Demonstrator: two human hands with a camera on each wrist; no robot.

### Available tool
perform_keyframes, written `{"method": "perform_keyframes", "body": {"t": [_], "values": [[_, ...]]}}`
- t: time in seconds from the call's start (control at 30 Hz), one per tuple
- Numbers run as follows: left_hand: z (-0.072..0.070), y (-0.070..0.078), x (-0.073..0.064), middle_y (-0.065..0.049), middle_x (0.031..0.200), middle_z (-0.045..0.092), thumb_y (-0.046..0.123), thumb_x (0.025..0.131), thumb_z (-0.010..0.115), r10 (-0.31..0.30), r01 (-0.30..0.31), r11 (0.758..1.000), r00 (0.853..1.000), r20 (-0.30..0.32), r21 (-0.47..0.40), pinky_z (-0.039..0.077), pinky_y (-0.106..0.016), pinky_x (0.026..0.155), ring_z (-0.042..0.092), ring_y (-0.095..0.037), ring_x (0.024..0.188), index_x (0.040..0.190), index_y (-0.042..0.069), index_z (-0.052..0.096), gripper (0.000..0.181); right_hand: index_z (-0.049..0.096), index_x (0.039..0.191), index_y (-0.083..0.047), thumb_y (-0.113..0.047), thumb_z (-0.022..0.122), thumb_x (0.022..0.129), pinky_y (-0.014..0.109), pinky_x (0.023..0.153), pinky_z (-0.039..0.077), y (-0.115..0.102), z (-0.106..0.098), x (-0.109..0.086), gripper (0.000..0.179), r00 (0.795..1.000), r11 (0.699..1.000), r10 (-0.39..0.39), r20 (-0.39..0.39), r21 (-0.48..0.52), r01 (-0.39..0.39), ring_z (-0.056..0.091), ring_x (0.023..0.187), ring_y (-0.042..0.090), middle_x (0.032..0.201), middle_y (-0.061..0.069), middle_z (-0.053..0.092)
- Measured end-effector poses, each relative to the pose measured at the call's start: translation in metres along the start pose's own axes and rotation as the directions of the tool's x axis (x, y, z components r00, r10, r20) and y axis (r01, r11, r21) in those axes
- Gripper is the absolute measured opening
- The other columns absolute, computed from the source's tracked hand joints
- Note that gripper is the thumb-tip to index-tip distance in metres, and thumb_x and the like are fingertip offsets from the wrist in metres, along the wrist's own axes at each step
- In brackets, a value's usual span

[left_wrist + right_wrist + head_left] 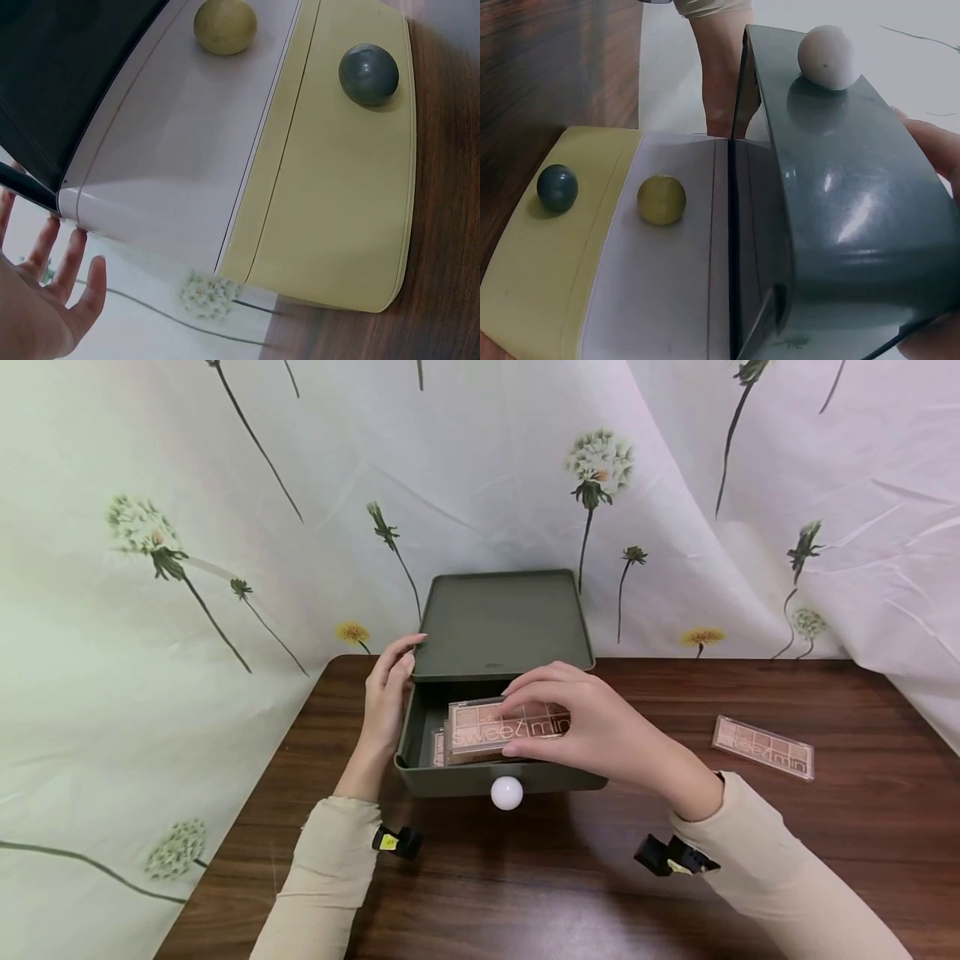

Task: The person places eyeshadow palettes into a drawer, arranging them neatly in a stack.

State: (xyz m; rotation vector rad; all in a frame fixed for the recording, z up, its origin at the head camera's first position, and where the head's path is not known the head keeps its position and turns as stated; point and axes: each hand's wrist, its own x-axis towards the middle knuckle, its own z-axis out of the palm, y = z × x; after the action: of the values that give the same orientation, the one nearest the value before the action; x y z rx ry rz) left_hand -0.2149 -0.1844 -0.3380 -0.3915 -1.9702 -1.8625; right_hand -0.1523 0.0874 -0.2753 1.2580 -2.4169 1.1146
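Observation:
In the head view a dark green drawer (420, 782) with a white knob (507, 793) is pulled out of the cabinet. My right hand (592, 718) reaches over its front and pinches a clear-cased eyeshadow palette (472, 727) between thumb and fingers, its lettering facing up. Part of another palette (438, 748) shows beneath it at the left inside the drawer. My left hand (386, 697) rests against the cabinet's left side, fingertips at the edge of the dark green top (504, 618). In the left wrist view, that hand's fingers are spread and fairly straight.
Under the green drawer sit a white drawer (165, 165) with a yellow knob (225, 26) and a yellow drawer (337, 195) with a green knob (369, 74), both closed. One more palette (763, 747) lies on the wooden table (862, 843) at right. A flowered cloth (480, 460) hangs behind.

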Motion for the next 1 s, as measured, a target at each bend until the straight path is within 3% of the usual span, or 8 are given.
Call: {"method": "perform_keyframes", "body": {"t": [0.23,0.43,0.8,1.0], "values": [[0.0,0.0,0.0,0.004,0.123,0.057,0.022,0.1,0.045,-0.002,0.002,1.0,1.0,0.002,0.002,0.038,-0.025,0.075,0.048,-0.011,0.093,0.132,-0.001,0.059,0.042,0.073,0.111,-0.026,-0.035,0.078,0.085,0.029,0.081,0.046,0.001,0.0,0.008,0.028,0.992,0.997,0.028,0.121,-0.079,-0.018,0.052,0.093,0.004,0.112,-0.016,0.063],[0.0,0.001,-0.001,0.004,0.126,0.057,0.022,0.1,0.044,0.002,-0.002,1.0,1.0,-0.004,0.007,0.039,-0.025,0.076,0.049,-0.011,0.095,0.132,0.0,0.058,0.041,0.072,0.115,-0.025,-0.036,0.078,0.085,0.032,0.087,0.047,0.0,0.0,0.012,0.032,0.982,0.989,0.058,0.178,-0.143,-0.032,0.055,0.105,0.007,0.114,-0.015,0.064],[0.0,0.002,-0.001,0.005,0.129,0.056,0.022,0.1,0.044,0.013,-0.013,1.0,1.0,-0.001,0.021,0.037,-0.026,0.076,0.048,-0.011,0.096,0.132,-0.001,0.058,0.042,0.07,0.119,-0.019,-0.031,0.081,0.083,0.037,0.095,0.045,-0.001,0.0,0.014,0.039,0.976,0.987,0.071,0.206,-0.159,-0.038,0.057,0.111,0.014,0.118,-0.009,0.065],[0.0,0.002,-0.001,0.005,0.128,0.056,0.022,0.1,0.044,0.012,-0.012,1.0,1.0,0.004,0.009,0.038,-0.026,0.077,0.05,-0.012,0.098,0.133,-0.001,0.057,0.042,0.068,0.123,-0.018,-0.03,0.078,0.086,0.036,0.096,0.045,0.0,-0.001,0.011,0.04,0.98,0.992,0.063,0.189,-0.118,-0.041,0.056,0.116,0.012,0.123,-0.008,0.063]]}}
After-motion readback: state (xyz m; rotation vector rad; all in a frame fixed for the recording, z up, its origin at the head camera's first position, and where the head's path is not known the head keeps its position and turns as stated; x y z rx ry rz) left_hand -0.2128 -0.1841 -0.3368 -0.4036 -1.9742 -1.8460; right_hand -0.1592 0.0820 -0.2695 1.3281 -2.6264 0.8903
